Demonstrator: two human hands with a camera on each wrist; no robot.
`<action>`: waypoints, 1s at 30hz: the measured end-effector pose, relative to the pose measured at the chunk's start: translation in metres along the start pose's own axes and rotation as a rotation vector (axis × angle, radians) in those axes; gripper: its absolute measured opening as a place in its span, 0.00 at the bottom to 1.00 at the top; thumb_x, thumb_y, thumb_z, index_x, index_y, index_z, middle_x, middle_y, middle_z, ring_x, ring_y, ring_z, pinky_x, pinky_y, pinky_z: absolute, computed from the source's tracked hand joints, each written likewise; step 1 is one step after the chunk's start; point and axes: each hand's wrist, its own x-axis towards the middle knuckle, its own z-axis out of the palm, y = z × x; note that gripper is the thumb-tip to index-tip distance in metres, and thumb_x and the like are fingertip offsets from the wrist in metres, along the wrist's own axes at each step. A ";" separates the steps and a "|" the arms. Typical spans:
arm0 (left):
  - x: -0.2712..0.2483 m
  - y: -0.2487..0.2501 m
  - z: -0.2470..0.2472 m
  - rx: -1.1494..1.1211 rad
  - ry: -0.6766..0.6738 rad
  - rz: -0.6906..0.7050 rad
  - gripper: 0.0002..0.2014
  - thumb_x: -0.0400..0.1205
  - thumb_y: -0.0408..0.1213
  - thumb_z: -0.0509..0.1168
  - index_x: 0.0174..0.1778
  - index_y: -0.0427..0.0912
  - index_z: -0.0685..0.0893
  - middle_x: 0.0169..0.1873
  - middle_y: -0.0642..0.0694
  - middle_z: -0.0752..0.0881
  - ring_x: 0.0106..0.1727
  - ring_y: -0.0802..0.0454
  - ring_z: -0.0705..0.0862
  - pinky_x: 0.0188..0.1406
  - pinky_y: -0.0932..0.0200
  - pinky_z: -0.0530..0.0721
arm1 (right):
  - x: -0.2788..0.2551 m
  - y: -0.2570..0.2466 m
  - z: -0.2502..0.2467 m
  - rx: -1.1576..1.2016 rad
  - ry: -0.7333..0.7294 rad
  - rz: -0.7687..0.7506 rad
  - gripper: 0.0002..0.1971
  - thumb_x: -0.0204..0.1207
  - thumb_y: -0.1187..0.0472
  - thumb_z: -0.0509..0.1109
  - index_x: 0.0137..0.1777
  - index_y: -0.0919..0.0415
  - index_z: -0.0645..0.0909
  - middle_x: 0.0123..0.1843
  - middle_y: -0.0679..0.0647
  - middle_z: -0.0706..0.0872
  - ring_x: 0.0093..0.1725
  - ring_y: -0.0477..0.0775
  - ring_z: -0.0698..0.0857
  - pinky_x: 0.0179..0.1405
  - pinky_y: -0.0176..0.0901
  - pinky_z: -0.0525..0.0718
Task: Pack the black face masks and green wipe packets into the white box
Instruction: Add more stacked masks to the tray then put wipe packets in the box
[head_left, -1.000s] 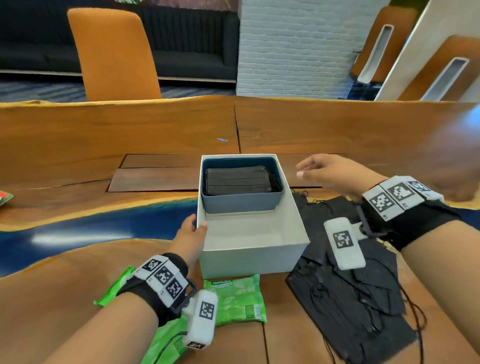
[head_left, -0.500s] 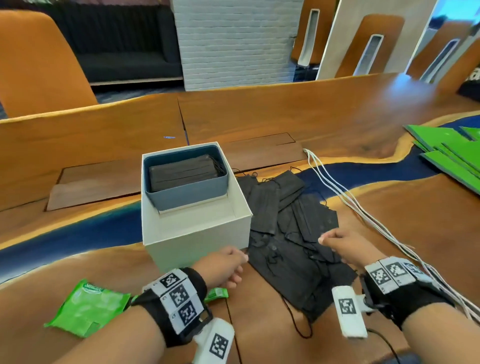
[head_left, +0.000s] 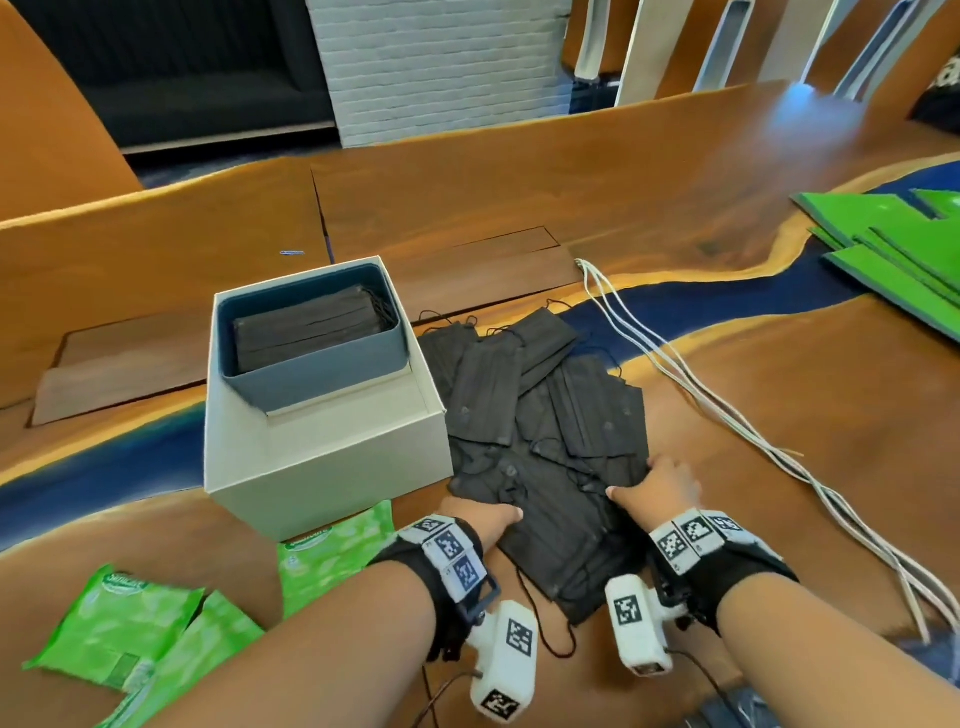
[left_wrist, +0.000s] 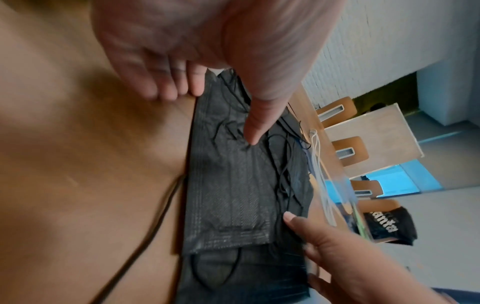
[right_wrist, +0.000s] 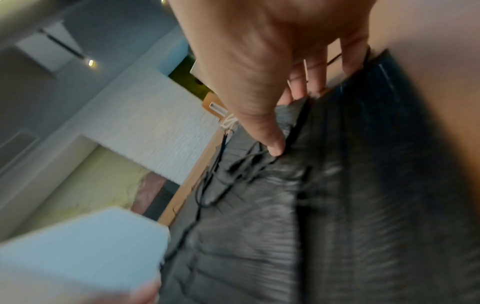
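The white box (head_left: 332, 467) stands open, and the blue tray (head_left: 317, 379) inside it holds a stack of black masks (head_left: 306, 332). To its right a loose pile of black face masks (head_left: 540, 431) lies on the table. My left hand (head_left: 506, 514) is at the pile's near left edge; its thumb (left_wrist: 252, 135) presses on the top mask (left_wrist: 228, 185) and its fingers (left_wrist: 176, 86) curl at the edge. My right hand (head_left: 631, 475) pinches the right edge, thumb (right_wrist: 272, 144) on top. Green wipe packets (head_left: 119, 618) lie at the near left, with one (head_left: 332, 540) in front of the box.
White cables (head_left: 727, 415) run across the table right of the pile. Green flat boards (head_left: 893, 260) lie at the far right. The table has a blue resin strip (head_left: 701, 306) and a dark inset panel (head_left: 130, 358). Orange chairs stand behind.
My left hand let go of the box's front corner and moved right to the mask pile. My right hand came down from beside the box onto the pile's right edge.
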 end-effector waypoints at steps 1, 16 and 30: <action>0.001 0.000 0.004 0.103 0.062 -0.003 0.45 0.66 0.58 0.76 0.75 0.39 0.70 0.71 0.42 0.76 0.69 0.43 0.77 0.69 0.53 0.77 | 0.002 0.004 0.004 0.017 -0.007 -0.003 0.38 0.66 0.43 0.77 0.71 0.62 0.69 0.69 0.63 0.74 0.68 0.66 0.75 0.68 0.55 0.76; 0.003 -0.013 0.007 0.387 0.071 0.203 0.18 0.74 0.37 0.67 0.60 0.41 0.82 0.59 0.40 0.80 0.60 0.40 0.82 0.57 0.57 0.81 | -0.003 0.025 -0.002 0.163 -0.275 -0.135 0.19 0.71 0.52 0.76 0.36 0.59 0.68 0.35 0.55 0.73 0.35 0.53 0.73 0.33 0.45 0.65; -0.019 -0.037 -0.045 -0.227 -0.171 0.235 0.07 0.75 0.30 0.70 0.47 0.44 0.85 0.46 0.39 0.89 0.49 0.42 0.86 0.50 0.55 0.83 | -0.011 0.027 -0.005 0.501 -0.301 -0.095 0.06 0.78 0.58 0.71 0.46 0.61 0.83 0.39 0.55 0.86 0.38 0.50 0.81 0.40 0.39 0.75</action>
